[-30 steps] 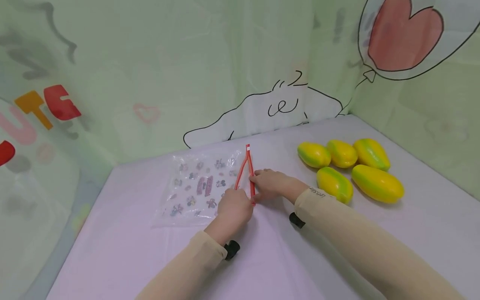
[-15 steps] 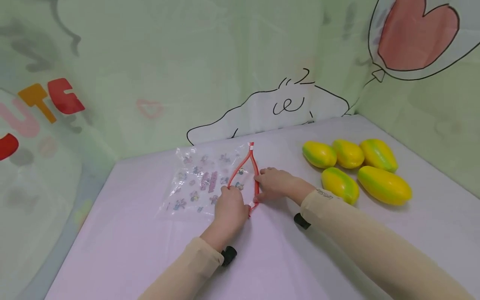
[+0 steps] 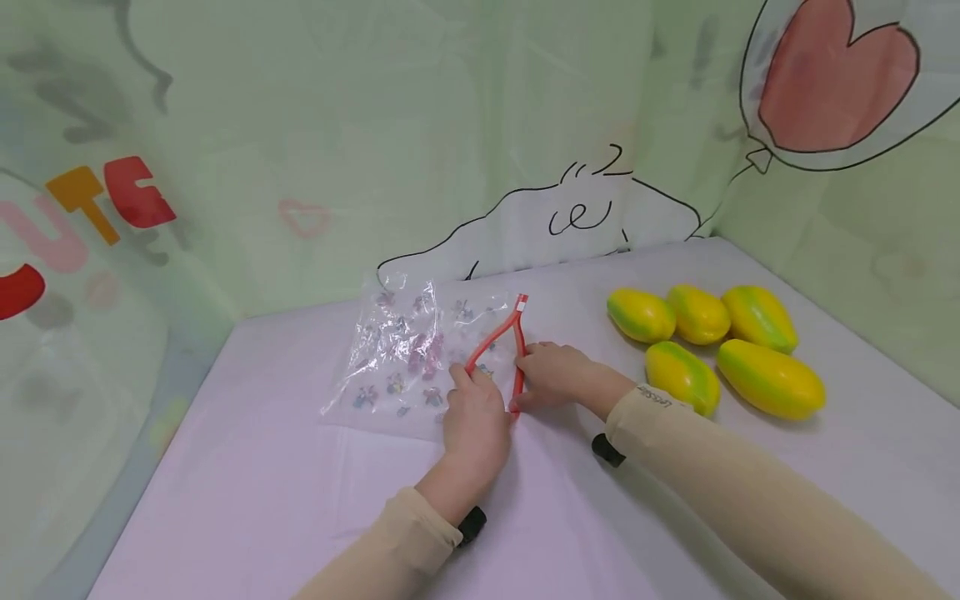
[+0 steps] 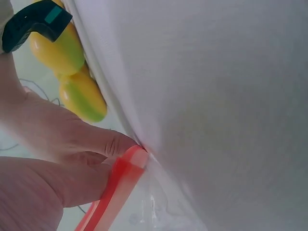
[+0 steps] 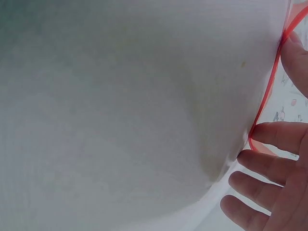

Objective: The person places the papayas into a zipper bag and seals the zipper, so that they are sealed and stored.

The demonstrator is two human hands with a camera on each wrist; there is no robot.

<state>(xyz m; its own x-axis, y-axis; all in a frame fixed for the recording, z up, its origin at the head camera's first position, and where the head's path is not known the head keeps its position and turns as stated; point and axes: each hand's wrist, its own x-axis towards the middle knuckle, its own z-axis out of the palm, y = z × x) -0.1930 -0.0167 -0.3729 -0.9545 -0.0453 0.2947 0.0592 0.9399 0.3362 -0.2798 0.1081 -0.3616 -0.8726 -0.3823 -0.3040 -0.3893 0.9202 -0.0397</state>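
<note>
A clear plastic zip bag [image 3: 390, 367] with small printed cartoon figures lies on the table, its mouth toward the right. A red zip strip [image 3: 492, 337] edges the mouth; its two sides part in a narrow gap and meet at the far end. My left hand [image 3: 477, 425] grips the near-left side of the strip, pinched between thumb and fingers in the left wrist view. My right hand [image 3: 558, 375] is at the strip's right side. In the right wrist view its thumb [image 5: 294, 60] and index finger [image 5: 279, 134] touch the strip well apart, the fingers nearly straight.
Several yellow-green papayas [image 3: 771, 379] sit grouped on the right of the table [image 3: 247, 475], beyond my right forearm. Behind the table hangs a pale green printed backdrop [image 3: 337, 150]. Dark wrist cameras [image 3: 607, 450] sit at both cuffs.
The two red sides of the bag's mouth have spread wider apart. The bag's far-left part has risen and crumpled, and the left hand has shifted slightly. The papayas have stayed put.
</note>
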